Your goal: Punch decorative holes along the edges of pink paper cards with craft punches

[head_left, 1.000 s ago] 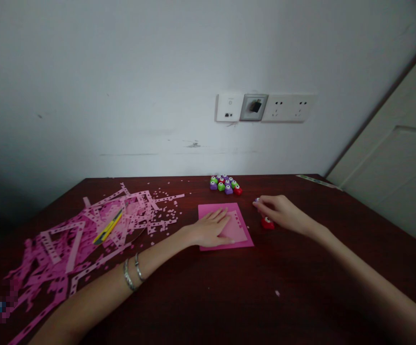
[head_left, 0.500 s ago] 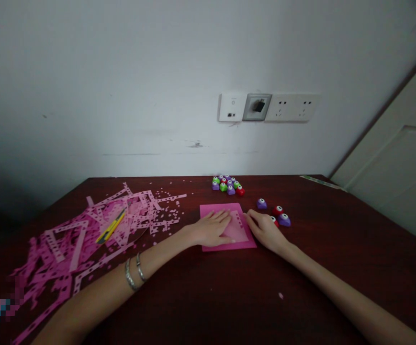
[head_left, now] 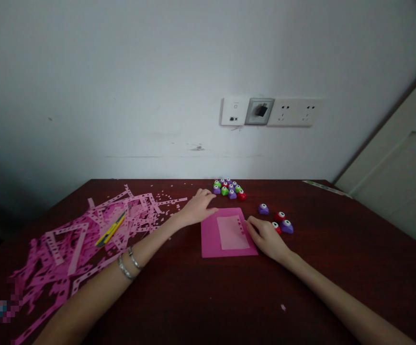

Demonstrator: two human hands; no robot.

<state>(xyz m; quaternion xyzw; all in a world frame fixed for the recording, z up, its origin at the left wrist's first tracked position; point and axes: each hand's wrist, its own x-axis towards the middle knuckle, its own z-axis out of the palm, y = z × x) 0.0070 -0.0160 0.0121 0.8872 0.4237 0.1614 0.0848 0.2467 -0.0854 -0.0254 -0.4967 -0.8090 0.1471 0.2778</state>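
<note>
A pink paper sheet lies flat on the dark red table, with a smaller, paler pink piece on top of it. My right hand rests on the sheet's right edge, fingers touching it, holding nothing. My left hand hovers just beyond the sheet's far left corner, fingers stretched out and apart, empty. Right of the sheet sit a purple punch, a red punch and another purple punch, close to my right hand.
A cluster of several small green, red and purple punches stands near the wall. A heap of pink paper strips and scraps covers the table's left side, with a yellow utility knife on it. Wall sockets hang above.
My left hand lifted off the pink sheet and moved away toward the far left corner. My right hand came from the punches to the sheet's right edge and stayed there.
</note>
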